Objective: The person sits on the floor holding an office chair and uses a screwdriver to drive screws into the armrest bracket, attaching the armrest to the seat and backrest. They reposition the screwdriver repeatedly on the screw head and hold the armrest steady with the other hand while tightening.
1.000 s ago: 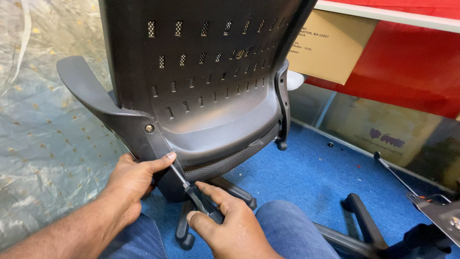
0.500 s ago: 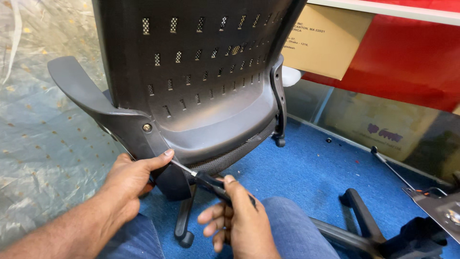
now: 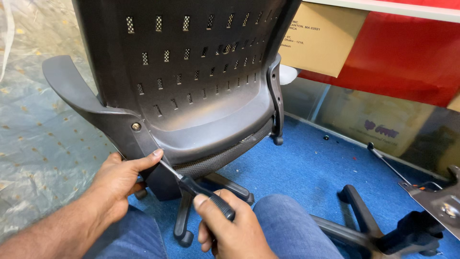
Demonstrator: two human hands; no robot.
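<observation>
Lying at far left: a sheet (image 3: 33,124) of clear plastic over the floor. Jutting out beside it, one armrest (image 3: 72,91) of the single black chair (image 3: 191,81), already joined to the back by one bolt (image 3: 136,126) showing seated in the bracket. Bracing that bracket from the near side, the left hand (image 3: 117,180), fingers curled around the edge and thumb pressing flat along it. Slanting up from near centre toward the underside of the seat, one screwdriver (image 3: 191,184), its tip hiding behind the thumb, so impossible telling what it is meeting. Wrapping the black handle from above in a closed grip, the right hand (image 3: 235,225). Judging by this, fastening under the left armrest looking under way rather than finished; how many fixings are remaining there not showing. Standing at the right edge of the back, a second armrest (image 3: 275,96), already mounted. Leaning farther right against the red panel (image 3: 407,52), one cardboard box (image 3: 321,36). Resting near right on the blue carpet (image 3: 306,163): one loose star base (image 3: 373,230) and one metal plate (image 3: 441,201), both not yet fitted to anything.
</observation>
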